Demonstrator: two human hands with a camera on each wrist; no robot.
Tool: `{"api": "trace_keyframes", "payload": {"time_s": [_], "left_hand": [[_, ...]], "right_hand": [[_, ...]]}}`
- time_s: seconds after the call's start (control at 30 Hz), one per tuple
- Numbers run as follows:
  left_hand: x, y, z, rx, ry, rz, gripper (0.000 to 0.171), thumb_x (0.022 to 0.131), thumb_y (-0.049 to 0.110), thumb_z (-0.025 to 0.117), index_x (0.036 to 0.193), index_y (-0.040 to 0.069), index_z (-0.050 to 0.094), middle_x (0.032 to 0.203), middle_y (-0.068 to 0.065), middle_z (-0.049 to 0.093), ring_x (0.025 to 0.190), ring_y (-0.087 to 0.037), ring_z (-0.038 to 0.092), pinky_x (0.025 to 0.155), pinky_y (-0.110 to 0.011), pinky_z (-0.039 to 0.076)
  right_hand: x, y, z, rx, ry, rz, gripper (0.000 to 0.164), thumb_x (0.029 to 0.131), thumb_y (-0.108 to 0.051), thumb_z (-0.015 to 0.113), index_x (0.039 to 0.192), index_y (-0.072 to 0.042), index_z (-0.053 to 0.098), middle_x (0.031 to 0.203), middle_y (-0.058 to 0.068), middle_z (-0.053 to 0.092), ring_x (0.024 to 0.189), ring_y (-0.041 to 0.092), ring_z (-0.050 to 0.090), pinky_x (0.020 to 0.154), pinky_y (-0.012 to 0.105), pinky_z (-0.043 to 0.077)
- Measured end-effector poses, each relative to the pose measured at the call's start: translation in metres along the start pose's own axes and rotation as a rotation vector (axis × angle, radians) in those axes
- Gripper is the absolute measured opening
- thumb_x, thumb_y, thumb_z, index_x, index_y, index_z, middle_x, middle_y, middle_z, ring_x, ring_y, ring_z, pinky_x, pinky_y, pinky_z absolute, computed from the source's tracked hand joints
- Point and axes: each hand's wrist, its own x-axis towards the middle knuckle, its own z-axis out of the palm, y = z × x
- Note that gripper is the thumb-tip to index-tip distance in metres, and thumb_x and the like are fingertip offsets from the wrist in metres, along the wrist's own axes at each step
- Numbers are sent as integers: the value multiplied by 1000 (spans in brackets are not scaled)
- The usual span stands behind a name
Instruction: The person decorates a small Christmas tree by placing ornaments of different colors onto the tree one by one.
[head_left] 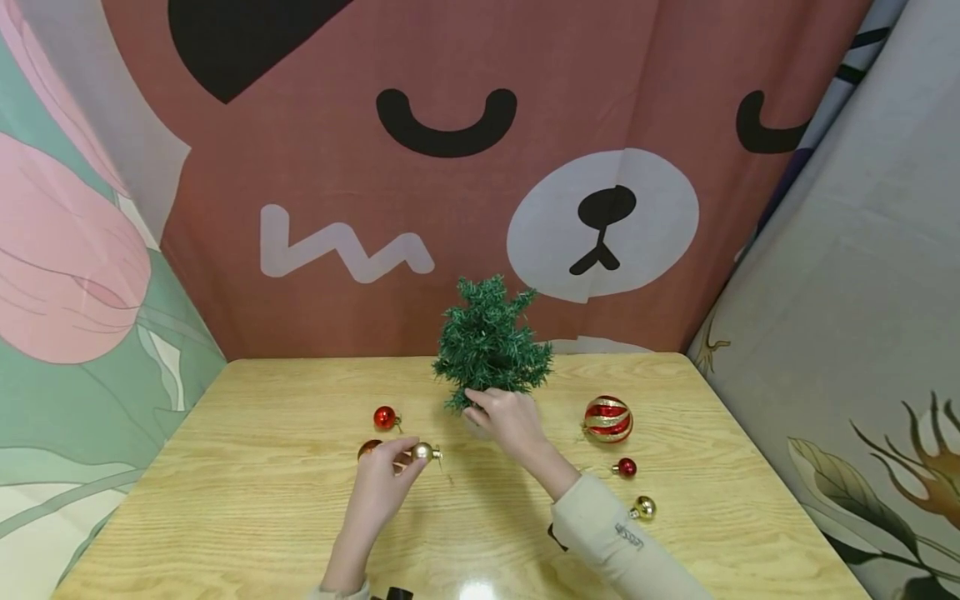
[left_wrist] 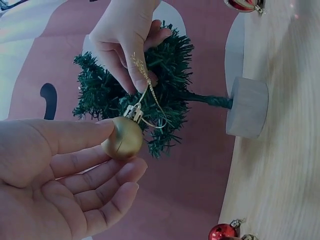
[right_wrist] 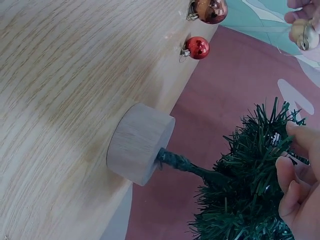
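Pinching left hand (head_left: 381,487): thumb and fingertips on a gold ball (left_wrist: 122,139), lower centre of the head view, just left of the tree!
Right hand (head_left: 512,423): fingers curled in at the lower branches; needles hide the tips, so no telling whether they grip one.
Green tree (head_left: 491,342): upright, near mid-frame, pale round base (right_wrist: 137,145) on the desk (head_left: 262,525).
Left side: red ball (head_left: 385,417), copper ball (head_left: 367,447) part-hidden behind the left hand.
Lower right: striped ball (head_left: 608,419), small red ball (head_left: 627,467), second gold ball (head_left: 645,507).
Cord loop (left_wrist: 149,82): thin and loose; brushing the needles, it could snag.
Smooth ball: a slackening thumb could drop it, and off it rolls!
Narrow base: a hard tug from the right could tip everything.
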Motion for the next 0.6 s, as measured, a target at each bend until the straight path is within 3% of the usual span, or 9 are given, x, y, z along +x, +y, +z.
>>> {"api": "trace_keyframes", "payload": {"time_s": [0.6], "left_hand": [[17, 3, 6, -41, 31, -5, 23, 77, 4, 68, 99, -4, 65, 82, -10, 64, 70, -18, 60, 59, -26, 49]], "right_hand": [[-2, 0, 1, 30, 27, 6, 26, 72, -20, 74, 95, -8, 71, 75, 4, 67, 46, 8, 54, 39, 19, 39]]}}
